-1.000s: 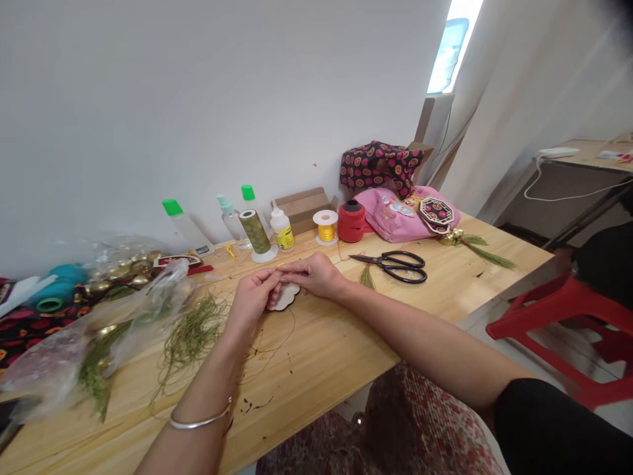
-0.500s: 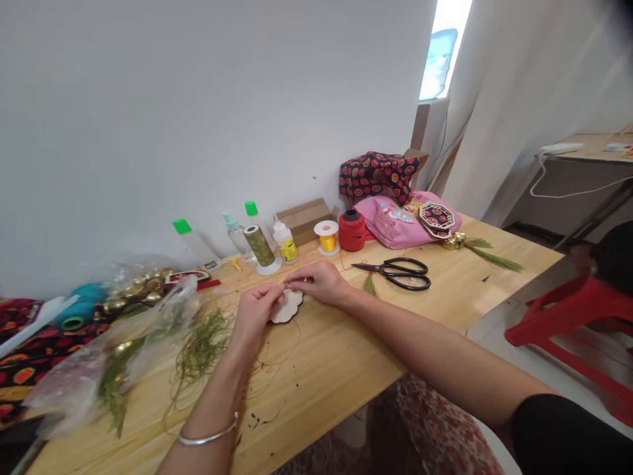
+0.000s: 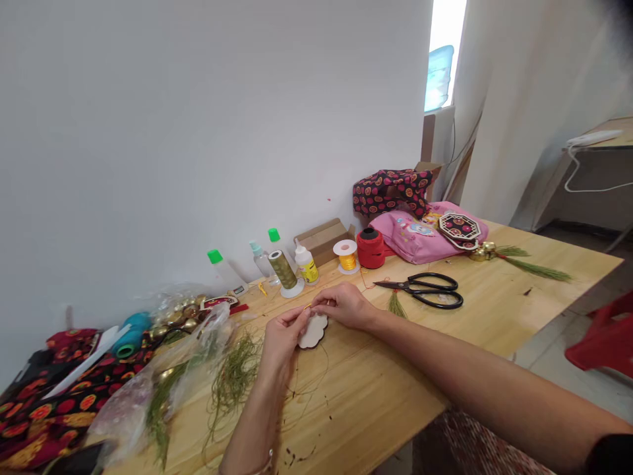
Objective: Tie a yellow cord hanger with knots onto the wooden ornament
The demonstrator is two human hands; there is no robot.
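A pale scalloped disc with a dark edge is upright just above the table, between my two hands. My left hand pinches its left upper edge between thumb and fingers. At the disc's top, my right hand is closed, thumb against fingertips. A short bit of yellow cord shows between the fingertips of both hands; its ends are hidden. Right of my right hand lie black-handled scissors, open a little, with a small green tassel beside the blades.
Loose green threads and a plastic bag lie left. Behind stand a green thread cone, a glue bottle, a yellow cord spool and a red thread spool. A pink bag sits at the back right.
The whole view has shifted, so the table and hands appear farther right and slightly lower. Both hands keep their pinch at the disc's top edge.
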